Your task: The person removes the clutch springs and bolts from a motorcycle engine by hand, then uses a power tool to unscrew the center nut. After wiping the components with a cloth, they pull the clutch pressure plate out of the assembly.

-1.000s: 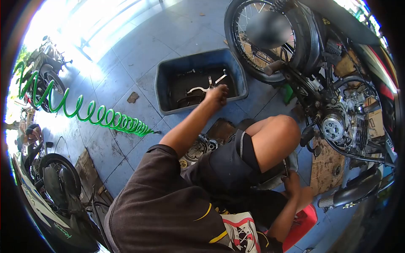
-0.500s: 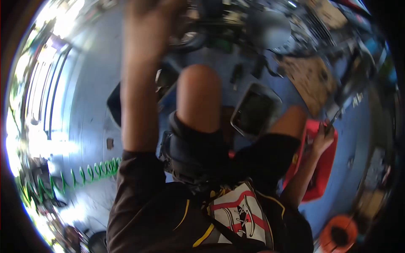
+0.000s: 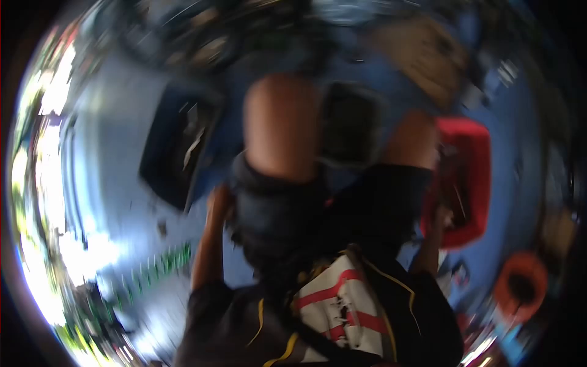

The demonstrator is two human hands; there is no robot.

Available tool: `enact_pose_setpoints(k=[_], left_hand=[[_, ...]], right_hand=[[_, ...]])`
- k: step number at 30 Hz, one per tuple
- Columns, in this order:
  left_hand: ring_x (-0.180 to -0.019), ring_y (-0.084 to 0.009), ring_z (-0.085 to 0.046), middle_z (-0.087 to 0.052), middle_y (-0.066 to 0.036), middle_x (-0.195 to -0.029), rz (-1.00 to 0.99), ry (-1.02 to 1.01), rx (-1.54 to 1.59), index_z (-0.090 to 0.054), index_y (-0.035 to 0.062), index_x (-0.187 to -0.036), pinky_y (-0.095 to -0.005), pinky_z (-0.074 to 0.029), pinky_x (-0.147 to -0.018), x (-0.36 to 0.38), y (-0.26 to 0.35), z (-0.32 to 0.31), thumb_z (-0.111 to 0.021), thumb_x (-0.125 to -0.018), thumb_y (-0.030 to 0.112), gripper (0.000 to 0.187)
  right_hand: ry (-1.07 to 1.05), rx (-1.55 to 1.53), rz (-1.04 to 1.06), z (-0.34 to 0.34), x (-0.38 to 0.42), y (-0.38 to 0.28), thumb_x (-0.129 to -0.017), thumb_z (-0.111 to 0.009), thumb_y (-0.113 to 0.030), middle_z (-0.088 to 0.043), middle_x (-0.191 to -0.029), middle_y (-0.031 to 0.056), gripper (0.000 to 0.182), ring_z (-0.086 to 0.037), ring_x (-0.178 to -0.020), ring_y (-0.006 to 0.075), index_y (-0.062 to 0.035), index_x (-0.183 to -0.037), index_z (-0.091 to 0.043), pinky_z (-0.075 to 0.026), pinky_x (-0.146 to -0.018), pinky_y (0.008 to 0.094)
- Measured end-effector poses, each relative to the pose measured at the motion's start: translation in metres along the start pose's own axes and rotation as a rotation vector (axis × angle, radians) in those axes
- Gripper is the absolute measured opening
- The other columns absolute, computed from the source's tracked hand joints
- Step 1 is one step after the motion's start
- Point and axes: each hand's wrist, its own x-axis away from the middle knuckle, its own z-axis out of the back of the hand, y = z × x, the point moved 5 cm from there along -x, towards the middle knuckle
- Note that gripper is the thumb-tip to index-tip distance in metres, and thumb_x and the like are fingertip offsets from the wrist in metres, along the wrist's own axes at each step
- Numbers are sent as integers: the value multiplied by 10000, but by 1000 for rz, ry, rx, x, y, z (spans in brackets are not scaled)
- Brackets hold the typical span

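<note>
My left hand (image 3: 219,200) is low beside my left thigh, close to the near corner of a dark bin (image 3: 164,131). Its fingers are smeared and partly hidden by the thigh. That bin holds long pale and dark pieces too blurred to name. My right hand (image 3: 446,216) reaches inside a red plastic bin (image 3: 480,177) to the right of my right knee. Motion blur hides its fingers and anything they hold. Greyish, indistinct things lie in the red bin around it.
Between my knees stands a grey tray (image 3: 378,125) with dark contents. A flattened piece of cardboard (image 3: 422,58) lies ahead on the blue floor (image 3: 116,165). Blurred dark machine parts (image 3: 214,46) fill the front. A green coiled hose (image 3: 156,269) is at left, an orange bucket (image 3: 538,278) at right.
My left hand has come back from far forward to beside my thigh. My right hand, which held a dark, slender tool by the red bin, is now down inside it. The view has shifted.
</note>
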Motion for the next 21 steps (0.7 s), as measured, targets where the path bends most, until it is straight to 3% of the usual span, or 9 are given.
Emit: enact_pose_setpoints(k=[1, 2, 5, 7, 11, 12, 18, 19, 21], left_hand=[[-920, -365, -601, -608, -227, -1017, -142, -20, -23, -553, 0, -1083, -463, -487, -792, -39, 59, 9, -603, -821, 339, 431], [-926, -366, -599, -608, -227, -1022, -251, -30, -26, -549, 0, -1095, -459, -483, -799, -61, 109, 1, -591, -828, 334, 430], [-944, -370, -592, -607, -226, -1038, -454, -78, -18, -535, -1, -1131, -448, -473, -821, -50, 196, -37, -558, -851, 320, 427], [-956, -372, -587, -607, -225, -1049, -481, -65, 2, -526, -1, -1155, -440, -466, -836, -30, 193, -45, -536, -865, 311, 426], [-980, -377, -578, -606, -224, -1071, -378, 81, 43, -507, -1, -1203, -425, -453, -866, 6, 126, -13, -492, -895, 293, 426], [-986, -378, -576, -606, -223, -1076, -316, 139, 51, -503, -1, -1215, -421, -450, -873, 14, 109, 3, -480, -902, 288, 427], [-1022, -385, -562, -605, -221, -1109, 44, 486, 180, -475, -2, -1286, -399, -429, -917, -39, -4, 104, -414, -946, 261, 434], [-921, -386, -587, -624, -236, -1000, -58, 877, -271, -580, -16, -1123, -421, -471, -800, -31, 25, 159, -471, -921, 277, 373], [-695, -394, -590, -622, -220, -771, -131, 879, 127, -587, -16, -806, -466, -451, -625, -9, 119, 283, -591, -858, 293, 313]], right_hand=[[-20, 99, -104, 8, -9, -4, -860, -480, -228, -653, -726, 66, 226, -623, -596, 206, -153, -789, -681, -478, -475, 395], [-603, 477, -127, 10, -14, -12, -826, -511, -331, -645, -807, 95, 267, -630, -696, 234, -148, -757, -692, -483, -491, 392], [-550, 214, -449, 110, -81, -22, -827, -519, -339, -647, -803, 141, 305, -646, -715, 282, -114, -709, -688, -530, -582, 414], [-113, -245, -882, 139, -95, -9, -851, -493, -371, -642, -788, 159, 361, -645, -689, 304, -87, -726, -678, -535, -600, 399], [-448, 266, -628, 109, -100, 11, -832, -502, -492, -634, -872, 188, 500, -634, -756, 352, -14, -825, -648, -519, -619, 483], [-374, 196, -955, 153, -110, 0, -822, -515, -523, -616, -977, 186, 517, -608, -892, 366, -32, -917, -644, -504, -657, 533], [-809, -281, -811, 137, -126, -59, -842, -578, -453, -437, -1283, 254, 583, -480, -1136, 440, -68, -1267, -470, -407, -927, 554], [-772, -184, -784, 174, -150, -80, -847, -585, -415, -444, -1288, 239, 540, -488, -1123, 442, -66, -1248, -490, -410, -917, 560], [-360, -241, -644, 221, -212, -106, -836, -609, -390, -561, -1153, 191, 479, -569, -1018, 395, -54, -1174, -557, -457, -859, 512]])
